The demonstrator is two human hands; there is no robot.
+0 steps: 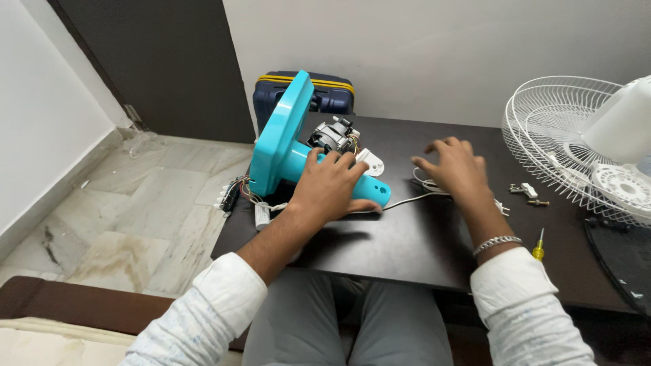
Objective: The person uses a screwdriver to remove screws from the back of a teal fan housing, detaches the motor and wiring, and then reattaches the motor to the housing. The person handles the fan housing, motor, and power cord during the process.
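- Left hand [330, 184] lies flat on top of the blue fan stand [293, 157], fingers spread and curled a little over its round neck, pressing it down on the dark table [380, 247].
- Right hand [453, 167] is wide open with fingers spread, holding nothing; it hovers just over the white cord [415, 197], and I cannot tell if it touches it.
- Blue fan stand lies on its side at 10 o'clock on the table, with its flat round base tipped up at the table's left edge.
- Behind the left hand, at 12 o'clock from it, sits the grey fan motor [333, 135], with a small white plastic piece [371, 161] just beside it.
- Loose coloured wires [239, 191] hang off the table edge at 9 o'clock from the left hand, and a small white block [262, 215] lies near the wrist.
- At 3 o'clock from the right hand lie small metal screws and bits [527, 194], well apart from the fingers.
- A yellow-handled screwdriver [538, 248] lies at 5 o'clock from the right hand, near the silver bracelet [496, 243].
- A white wire fan cage [566, 142] and a white fan blade [620, 125] fill the table's far right, at 2 o'clock.
- A dark blue suitcase [331, 95] stands behind the table at 12 o'clock.
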